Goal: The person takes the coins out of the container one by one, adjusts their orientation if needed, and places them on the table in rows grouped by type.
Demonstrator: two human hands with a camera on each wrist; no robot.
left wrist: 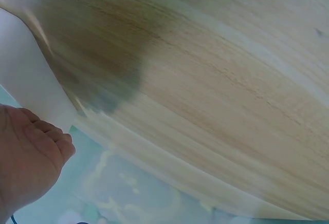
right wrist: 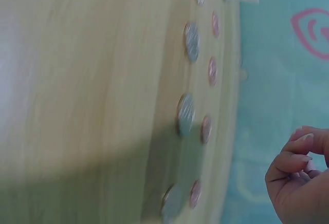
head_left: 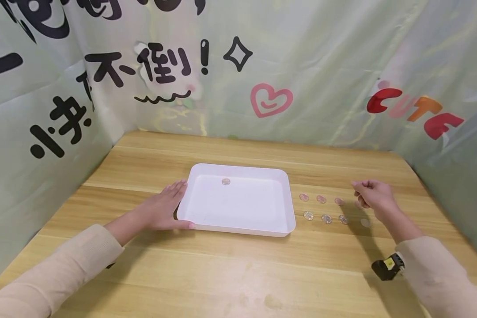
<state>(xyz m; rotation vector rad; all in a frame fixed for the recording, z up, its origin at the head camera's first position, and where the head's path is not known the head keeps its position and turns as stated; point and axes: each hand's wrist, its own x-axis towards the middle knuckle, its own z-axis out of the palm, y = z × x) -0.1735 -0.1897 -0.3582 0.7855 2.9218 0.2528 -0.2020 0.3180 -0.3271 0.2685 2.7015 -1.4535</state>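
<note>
My left hand (head_left: pixel 167 207) lies spread against the left side of a shallow white tray (head_left: pixel 238 221), its thumb at the near left corner. A single round coin-like disc (head_left: pixel 225 181) lies inside the tray near its far side. To the right of the tray, shiny discs lie flat in two rows: pinkish ones (head_left: pixel 321 199) behind, silvery ones (head_left: pixel 327 219) in front. Above the right end of these rows hovers my right hand (head_left: pixel 375 196), fingers curled and thumb tip against the index finger. The right wrist view shows no disc between those fingers (right wrist: pixel 290 162).
The wooden table (head_left: pixel 222 274) has a printed cloth (head_left: pixel 322 57) hanging behind it and at both sides. A small black device (head_left: pixel 387 266) is strapped by the right cuff. The right arm casts a shadow over the rightmost discs.
</note>
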